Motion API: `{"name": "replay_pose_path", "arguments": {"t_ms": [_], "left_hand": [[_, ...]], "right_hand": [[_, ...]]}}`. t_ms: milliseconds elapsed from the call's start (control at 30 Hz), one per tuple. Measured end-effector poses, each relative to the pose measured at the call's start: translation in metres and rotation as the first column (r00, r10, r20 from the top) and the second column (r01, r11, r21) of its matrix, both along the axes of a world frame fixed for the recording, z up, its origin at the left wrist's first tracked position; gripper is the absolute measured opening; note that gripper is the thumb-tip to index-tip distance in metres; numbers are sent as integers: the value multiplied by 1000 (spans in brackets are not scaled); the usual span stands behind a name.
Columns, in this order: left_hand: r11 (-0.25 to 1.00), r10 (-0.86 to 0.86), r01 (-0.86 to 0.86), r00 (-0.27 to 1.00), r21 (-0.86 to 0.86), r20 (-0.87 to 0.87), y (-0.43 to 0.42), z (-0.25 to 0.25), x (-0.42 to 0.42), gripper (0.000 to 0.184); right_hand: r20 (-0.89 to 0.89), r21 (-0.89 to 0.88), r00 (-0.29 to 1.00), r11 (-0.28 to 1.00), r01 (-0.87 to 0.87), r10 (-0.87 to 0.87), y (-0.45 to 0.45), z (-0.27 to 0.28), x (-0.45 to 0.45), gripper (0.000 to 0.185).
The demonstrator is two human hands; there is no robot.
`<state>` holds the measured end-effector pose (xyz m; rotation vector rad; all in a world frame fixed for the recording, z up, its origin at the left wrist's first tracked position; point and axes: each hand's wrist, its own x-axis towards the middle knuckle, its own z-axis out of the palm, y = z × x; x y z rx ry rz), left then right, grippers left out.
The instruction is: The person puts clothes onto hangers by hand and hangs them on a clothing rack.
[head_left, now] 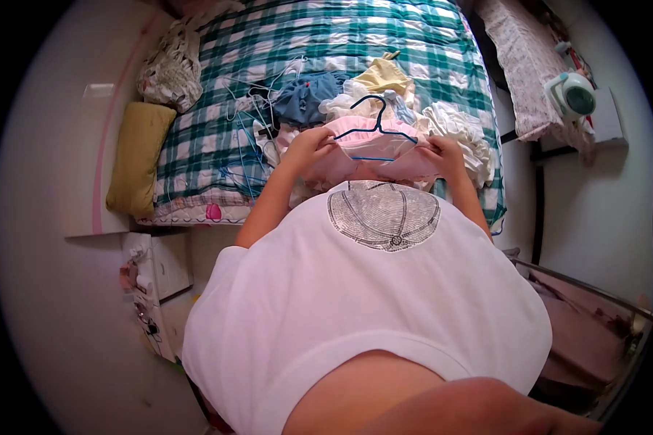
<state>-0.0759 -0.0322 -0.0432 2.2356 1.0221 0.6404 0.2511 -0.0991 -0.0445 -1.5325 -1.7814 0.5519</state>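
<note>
A pink garment is stretched between my two hands at the near side of the bed. My left hand grips its right side with the fingers closed. On the other side, my right hand has its fingers closed on the garment's left edge. Between the hands a dark blue hanger lies at the garment's top, its hook pointing away from me and its lower bar across the fabric.
On the green checked bed lie a blue garment, a yellow garment, white clothes and loose hangers. An olive pillow is at the left edge. A fan stands at the right.
</note>
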Motion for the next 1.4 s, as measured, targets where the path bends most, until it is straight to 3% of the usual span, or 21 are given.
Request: {"name": "replay_pose_path", "arguments": {"t_ms": [133,367,467,567,667,700,833,933,967,1067,1100,1200,1233,1333,1367,1400], "left_hand": [[1000,25,-25,998,2,63,-1,4,4,22],[953,-68,93,993,289,-96,19,-4,10,19],[962,-136,166,980,215,-148,22,-19,20,17],[955,-158,151,987,257,6,12,-23,37,13],[949,-156,128,985,289,74,3,-21,55,13],[946,-163,144,986,289,42,3,-24,60,13],[918,-334,324,942,227,6,-13,-7,82,13],[875,-387,332,917,351,96,-38,4,106,12],[886,-367,337,929,319,38,-47,7,113,24],[868,-214,113,964,484,158,-88,29,137,45],[852,-185,89,973,517,137,-93,19,145,67],[897,-198,-22,874,441,444,-124,12,172,77],[821,-233,-30,894,570,383,-134,11,179,86],[938,-281,192,910,288,306,-177,20,192,85],[923,-375,343,903,172,210,-191,28,196,68],[884,-463,458,831,92,307,-203,22,207,58]], "right_hand": [[-9,-24,999,998,51,-52,-12,-1,-1,27],[-39,-21,969,970,242,-242,-46,-7,-3,26],[-100,-91,945,949,302,-310,-69,-20,-8,15],[-68,-180,914,906,383,-400,-93,-17,-18,18],[-144,-134,850,861,491,-507,-115,-17,-27,25],[-116,-63,845,853,518,-522,-123,-17,-28,23],[-178,-191,760,779,597,-625,-163,-3,-27,23],[-181,-166,713,736,657,-677,-204,-8,-16,24],[-212,-149,700,731,666,-682,-222,-13,-11,22],[-386,-156,550,640,752,-741,-271,10,-16,20],[-410,-133,523,616,776,-747,-290,16,-16,20],[-463,-77,451,541,837,-763,-348,36,-9,19],[-469,-64,433,518,853,-770,-370,44,-6,19],[-487,-8,405,468,884,-774,-435,65,2,21],[-495,25,398,446,895,-772,-456,74,2,21],[-503,58,392,422,905,-771,-475,79,3,22]]}}
